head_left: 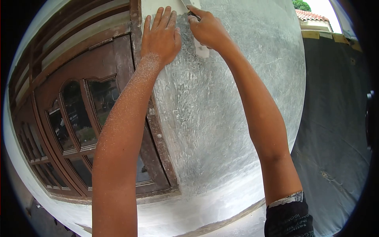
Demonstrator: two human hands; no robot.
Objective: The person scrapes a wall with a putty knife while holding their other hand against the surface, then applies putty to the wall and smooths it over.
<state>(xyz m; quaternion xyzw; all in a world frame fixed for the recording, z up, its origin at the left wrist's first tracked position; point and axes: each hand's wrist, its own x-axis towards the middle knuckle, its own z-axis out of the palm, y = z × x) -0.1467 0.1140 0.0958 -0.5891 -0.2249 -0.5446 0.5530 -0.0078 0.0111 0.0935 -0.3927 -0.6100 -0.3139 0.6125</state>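
My left hand (161,41) lies flat with fingers stretched on the wall (221,98), at its upper left beside the window frame. Pale dust covers its wrist and forearm. Just to the right, my right hand (207,29) is closed round a scraper (184,3), its index finger stretched along the tool. The metal blade points up and left near the top edge of the view, where its tip is cut off. Most of the handle is hidden in the palm. The wall is grey and patchy, with whiter areas around the blade and below the right hand.
A brown wooden window (75,110) with glass panes and a worn frame fills the left side. On the right hangs a dark grey sheet (335,118) beyond the wall's edge. A tiled roof (312,15) shows at upper right. The wall's base is whitish.
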